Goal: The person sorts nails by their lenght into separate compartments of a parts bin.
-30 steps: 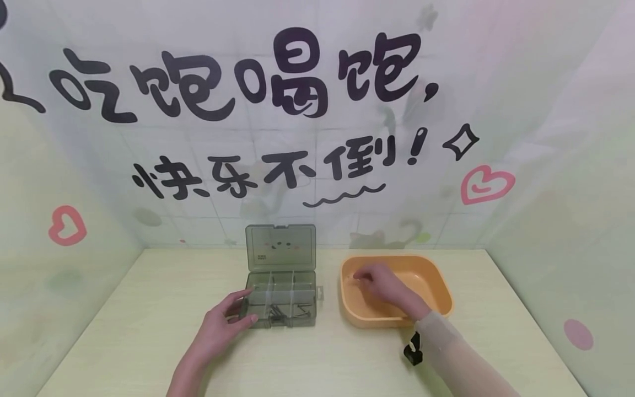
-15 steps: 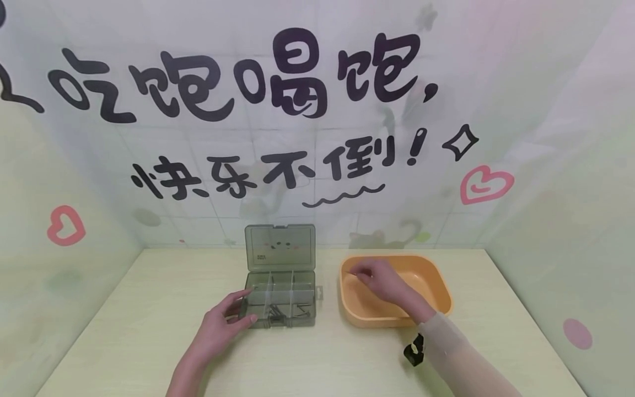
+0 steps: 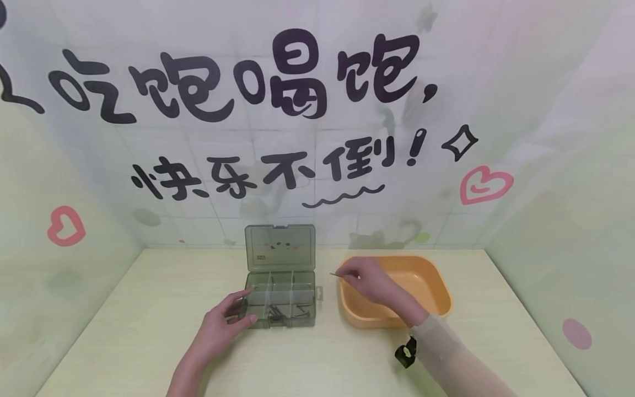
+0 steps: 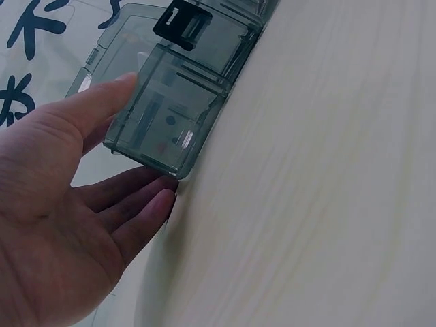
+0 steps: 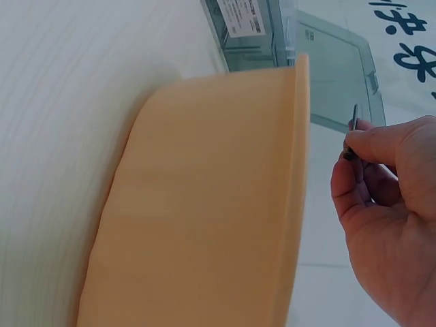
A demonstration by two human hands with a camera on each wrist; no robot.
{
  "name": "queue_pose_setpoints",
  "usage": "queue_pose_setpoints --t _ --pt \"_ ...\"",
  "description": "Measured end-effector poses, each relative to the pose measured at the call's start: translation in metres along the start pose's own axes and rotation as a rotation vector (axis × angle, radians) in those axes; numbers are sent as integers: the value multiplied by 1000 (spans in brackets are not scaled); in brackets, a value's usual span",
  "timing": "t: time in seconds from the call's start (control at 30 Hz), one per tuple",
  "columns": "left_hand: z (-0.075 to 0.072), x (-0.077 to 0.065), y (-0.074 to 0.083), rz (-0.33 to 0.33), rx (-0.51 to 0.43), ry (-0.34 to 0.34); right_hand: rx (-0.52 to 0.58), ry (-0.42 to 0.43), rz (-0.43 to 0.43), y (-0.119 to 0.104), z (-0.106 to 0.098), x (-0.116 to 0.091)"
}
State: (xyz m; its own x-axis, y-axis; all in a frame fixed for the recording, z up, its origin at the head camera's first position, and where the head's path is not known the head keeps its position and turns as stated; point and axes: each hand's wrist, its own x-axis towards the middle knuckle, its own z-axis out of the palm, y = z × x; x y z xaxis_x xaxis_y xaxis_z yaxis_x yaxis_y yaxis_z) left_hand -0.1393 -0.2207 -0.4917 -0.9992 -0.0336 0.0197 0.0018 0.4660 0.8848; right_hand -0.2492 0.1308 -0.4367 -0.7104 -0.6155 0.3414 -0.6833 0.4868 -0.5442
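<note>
A grey see-through compartment box (image 3: 281,298) stands on the table with its lid (image 3: 280,247) raised at the back. Several thin dark metal screws (image 3: 276,313) lie in its front compartments. My left hand (image 3: 218,330) holds the box by its left end, thumb at the front corner and fingers along the side. Between thumb and fingertips, my right hand (image 3: 366,278) pinches one screw (image 5: 354,126) by its dark head end, the shaft pointing left toward the box. That hand is above the left rim of the orange tray (image 3: 416,286); its threads are too small to make out.
A pale wood-look table (image 3: 327,358) carries both containers, with a gap between them. Behind it hangs a white printed backdrop (image 3: 278,132), and side panels stand left and right. A black clip-like piece (image 3: 405,352) hangs by the right sleeve.
My right hand has lifted and moved left from inside the orange tray to over its left rim, carrying the screw. The left hand and the box have stayed put.
</note>
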Motion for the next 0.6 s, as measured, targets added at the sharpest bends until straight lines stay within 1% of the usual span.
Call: queue_pose_setpoints --t 0.13,0.27,0.4,0.53,0.6 --pt "0 0 -1 1 -2 1 3 -25 7 -5 6 3" --pt "0 0 -2 1 -4 1 37 -55 27 -14 12 7" --pt "-1 0 -2 2 2 1 91 -71 44 -23 21 11" --pt "0 1 -1 -3 6 2 165 -107 65 -31 30 15" --pt "0 1 -1 -2 10 4 185 -126 72 -35 34 17"
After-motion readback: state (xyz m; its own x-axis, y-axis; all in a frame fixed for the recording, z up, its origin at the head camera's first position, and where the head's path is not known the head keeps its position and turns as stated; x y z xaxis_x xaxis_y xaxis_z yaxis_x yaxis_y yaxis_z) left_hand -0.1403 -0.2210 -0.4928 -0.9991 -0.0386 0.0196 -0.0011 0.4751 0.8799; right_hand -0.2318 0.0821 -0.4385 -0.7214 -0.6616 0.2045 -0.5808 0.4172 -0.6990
